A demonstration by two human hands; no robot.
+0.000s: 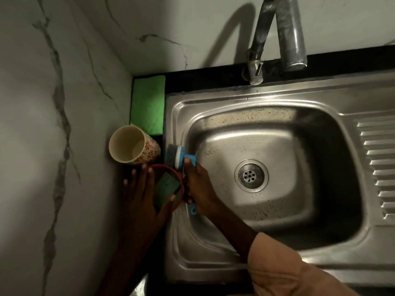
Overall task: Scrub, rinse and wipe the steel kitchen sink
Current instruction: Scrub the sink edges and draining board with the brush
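Scrub brush (177,155), blue plastic handle, head lying on the steel sink (277,116) left rim: judged light, rigid, likely slippery when wet; best taken mid-handle, where the right hand (197,185) grip is closed; left hand (142,195) cradles a red-rimmed dish (181,189) holding a green sponge (167,186).

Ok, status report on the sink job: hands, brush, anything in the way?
Right hand grips blue-handled scrub brush at steel sink left rim. Left hand holds red bowl with green sponge. Basin clear.

Floral cup (134,144) standing on black counter (205,79) beside marble wall (42,124) — green folded cloth (148,104) lying just behind it, in corner.
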